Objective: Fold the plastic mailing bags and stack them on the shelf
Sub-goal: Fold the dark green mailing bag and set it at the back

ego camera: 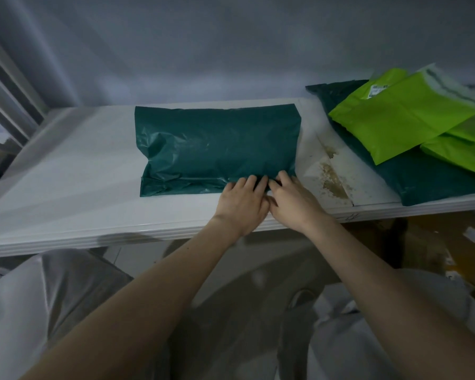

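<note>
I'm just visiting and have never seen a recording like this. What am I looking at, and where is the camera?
There is no machine here: a person wears a camera on the head, looking down at their own bare arms. On the white shelf lies a dark green plastic mailing bag. The left hand and right hand rest side by side on its near edge, fingers fairly straight, pressing rather than gripping. Farther right lies a pile of bright lime-green bags on another dark green bag.

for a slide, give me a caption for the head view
Both hands press the dark green mailing bag on the white shelf.
</note>
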`<state>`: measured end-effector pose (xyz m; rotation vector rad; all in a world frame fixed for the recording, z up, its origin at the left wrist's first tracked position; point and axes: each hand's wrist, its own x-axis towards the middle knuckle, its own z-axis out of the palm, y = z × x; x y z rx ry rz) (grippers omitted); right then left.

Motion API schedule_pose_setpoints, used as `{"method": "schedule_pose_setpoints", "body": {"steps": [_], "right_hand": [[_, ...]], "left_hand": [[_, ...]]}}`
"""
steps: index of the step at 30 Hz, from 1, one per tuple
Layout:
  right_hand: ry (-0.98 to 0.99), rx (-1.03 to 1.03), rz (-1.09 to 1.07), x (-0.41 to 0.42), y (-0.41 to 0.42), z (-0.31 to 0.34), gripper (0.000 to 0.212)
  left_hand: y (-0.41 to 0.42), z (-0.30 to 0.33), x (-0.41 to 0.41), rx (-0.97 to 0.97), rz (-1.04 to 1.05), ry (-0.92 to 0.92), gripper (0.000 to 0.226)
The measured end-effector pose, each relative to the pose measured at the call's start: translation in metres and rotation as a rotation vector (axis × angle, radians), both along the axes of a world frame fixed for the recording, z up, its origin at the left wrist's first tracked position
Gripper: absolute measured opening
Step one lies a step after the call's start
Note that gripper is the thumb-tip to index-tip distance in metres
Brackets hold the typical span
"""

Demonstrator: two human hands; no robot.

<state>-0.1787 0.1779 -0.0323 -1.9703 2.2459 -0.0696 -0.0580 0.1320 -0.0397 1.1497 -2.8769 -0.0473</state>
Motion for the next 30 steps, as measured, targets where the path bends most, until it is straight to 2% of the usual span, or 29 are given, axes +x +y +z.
{"method": "schedule_pose_setpoints", "body": {"steps": [3,11,16,18,21,26,28,30], "right_hand": [[-0.021,-0.011,-0.024,-0.004,0.0,0.001,0.043],[0.089,-0.045,-0.123,-0.004,0.004,0.002,0.043],[0.01,-0.045,-0.152,-0.011,0.004,0.007,0.041],[-0.063,-0.076,-0.177,-0.012,0.002,0.007,0.041],[-0.203,-0.231,-0.23,-0.011,-0.007,0.013,0.051],[-0.468,-0.322,-0.32,-0.007,-0.032,0.023,0.083],[-0.566,-0.295,-0.376,-0.008,-0.043,0.026,0.091],[-0.669,-0.254,-0.43,-0.008,-0.053,0.027,0.095]], "left_hand": [[-0.001,-0.003,-0.003,0.028,0.033,-0.025,0.052],[-0.001,0.001,-0.007,0.042,0.05,-0.07,0.052],[-0.001,0.001,-0.005,0.105,0.06,0.05,0.055],[-0.008,0.007,0.002,0.118,0.074,0.12,0.051],[-0.025,0.017,0.021,-0.007,0.099,0.228,0.045],[-0.063,0.034,0.06,-0.145,0.363,0.523,0.049],[-0.077,0.037,0.075,-0.093,0.501,0.581,0.061],[-0.09,0.035,0.088,0.053,0.645,0.602,0.074]]}}
